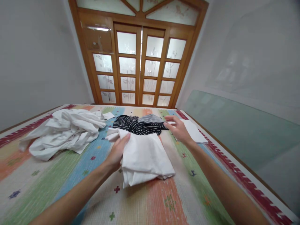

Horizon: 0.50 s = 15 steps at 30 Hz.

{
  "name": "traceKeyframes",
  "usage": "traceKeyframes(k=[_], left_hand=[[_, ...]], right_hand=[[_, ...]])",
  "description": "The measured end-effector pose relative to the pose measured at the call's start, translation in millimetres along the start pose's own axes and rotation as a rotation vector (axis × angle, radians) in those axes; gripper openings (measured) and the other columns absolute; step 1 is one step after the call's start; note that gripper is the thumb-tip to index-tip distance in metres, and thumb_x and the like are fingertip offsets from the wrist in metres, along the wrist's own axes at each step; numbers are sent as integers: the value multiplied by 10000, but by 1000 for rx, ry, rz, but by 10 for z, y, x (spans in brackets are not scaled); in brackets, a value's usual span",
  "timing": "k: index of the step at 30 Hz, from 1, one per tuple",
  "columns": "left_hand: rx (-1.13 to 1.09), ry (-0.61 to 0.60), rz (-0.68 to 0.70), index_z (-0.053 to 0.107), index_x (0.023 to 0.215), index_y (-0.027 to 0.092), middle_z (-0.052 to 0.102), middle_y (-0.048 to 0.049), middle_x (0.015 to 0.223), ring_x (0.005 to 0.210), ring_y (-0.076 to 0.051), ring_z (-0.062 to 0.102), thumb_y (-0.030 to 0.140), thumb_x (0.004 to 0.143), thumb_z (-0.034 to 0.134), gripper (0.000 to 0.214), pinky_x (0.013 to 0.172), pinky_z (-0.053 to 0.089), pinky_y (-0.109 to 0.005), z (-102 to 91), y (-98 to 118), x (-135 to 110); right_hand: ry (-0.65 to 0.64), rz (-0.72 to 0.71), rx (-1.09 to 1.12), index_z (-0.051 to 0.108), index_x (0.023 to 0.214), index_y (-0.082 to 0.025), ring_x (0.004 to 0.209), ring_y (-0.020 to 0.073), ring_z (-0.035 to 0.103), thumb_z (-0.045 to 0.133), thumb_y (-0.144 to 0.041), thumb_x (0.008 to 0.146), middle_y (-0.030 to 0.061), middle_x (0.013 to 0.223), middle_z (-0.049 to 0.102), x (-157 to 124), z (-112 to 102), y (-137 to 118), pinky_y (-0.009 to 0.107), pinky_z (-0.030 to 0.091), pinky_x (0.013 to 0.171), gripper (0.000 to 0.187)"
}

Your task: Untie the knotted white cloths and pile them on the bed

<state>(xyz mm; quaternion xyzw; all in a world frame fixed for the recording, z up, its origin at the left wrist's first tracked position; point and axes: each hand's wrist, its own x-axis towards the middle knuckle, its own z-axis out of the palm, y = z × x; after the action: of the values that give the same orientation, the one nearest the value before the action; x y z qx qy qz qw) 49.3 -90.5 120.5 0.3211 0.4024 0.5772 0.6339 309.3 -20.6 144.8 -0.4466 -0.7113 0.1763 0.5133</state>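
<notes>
Two hands work over a striped bedspread (pixel 145 200). The left hand (pixel 118 153) grips the near-left edge of a white cloth (pixel 145 156), thumb on top. The right hand (pixel 178 128) reaches its half-spread fingers to a black striped garment (pixel 138 124) just beyond; whether it pinches is unclear. A folded white piece (pixel 195 132) lies beside its wrist, and a white heap (pixel 65 131) lies well left of the left hand.

Head-worn view, forward and down, near bed (pixel 70 187).

Matt white cloth (pixel 145 153) (woven bedspread (pixel 164 193))
</notes>
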Motion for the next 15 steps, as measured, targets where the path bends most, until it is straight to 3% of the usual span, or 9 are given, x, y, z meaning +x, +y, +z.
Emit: traceKeyframes(k=[3, 5, 7, 9, 12, 14, 15], left_hand=[[-99, -89, 24, 661, 908, 128, 735, -74, 821, 883, -265, 708, 413, 754, 684, 325, 778, 572, -340, -28, -14, 5], [-160, -205, 64, 666, 934, 136, 737, -77, 866, 939, -289, 695, 400, 727, 661, 335, 827, 560, -375, -23, -11, -24], [-165, -280, 77, 671, 948, 152, 739, -68, 904, 963, -299, 686, 345, 684, 659, 327, 834, 555, -383, 4, -5, -66], [-119, -273, 54, 675, 925, 166, 741, -55, 900, 958, -291, 686, 295, 655, 673, 300, 817, 556, -359, 39, -6, -98], [-31, -195, 38, 677, 915, 159, 745, -55, 882, 945, -279, 690, 279, 650, 730, 296, 789, 554, -328, 72, -19, -108], [-3, -187, 46, 681, 937, 138, 747, -72, 885, 935, -278, 694, 306, 656, 772, 340, 790, 551, -327, 78, -26, -96], [2, -195, 52, 683, 950, 129, 749, -80, 889, 932, -277, 696, 322, 658, 789, 366, 799, 548, -330, 79, -27, -91]], right_hand=[[-545, -52, 86, 599, 1201, -198, 1033, 233, 604, 640, -472, 871, 109, 1201, 606, -288, 98, -399, 364, 539, 804, 431], [-703, -159, 47, 519, 1332, -224, 1120, 254, 569, 755, -517, 769, 109, 1300, 560, -451, 169, -636, 374, 523, 863, 678], [-717, -267, -37, 425, 1423, -223, 1207, 287, 514, 807, -525, 703, 121, 1367, 516, -566, 243, -796, 416, 460, 976, 869], [-667, -350, -117, 373, 1455, -193, 1257, 306, 471, 783, -462, 738, 142, 1398, 487, -630, 310, -870, 442, 392, 1042, 868], [-606, -382, -147, 511, 1319, -169, 1163, 270, 535, 598, -286, 869, 128, 1280, 578, -646, 372, -862, 401, 411, 989, 473], [-554, -331, -123, 624, 1068, -169, 941, 223, 604, 476, -211, 915, 83, 1036, 664, -625, 383, -820, 336, 449, 852, 217], [-514, -292, -107, 631, 943, -171, 823, 201, 600, 442, -201, 929, 57, 909, 665, -610, 380, -796, 307, 444, 776, 191]])
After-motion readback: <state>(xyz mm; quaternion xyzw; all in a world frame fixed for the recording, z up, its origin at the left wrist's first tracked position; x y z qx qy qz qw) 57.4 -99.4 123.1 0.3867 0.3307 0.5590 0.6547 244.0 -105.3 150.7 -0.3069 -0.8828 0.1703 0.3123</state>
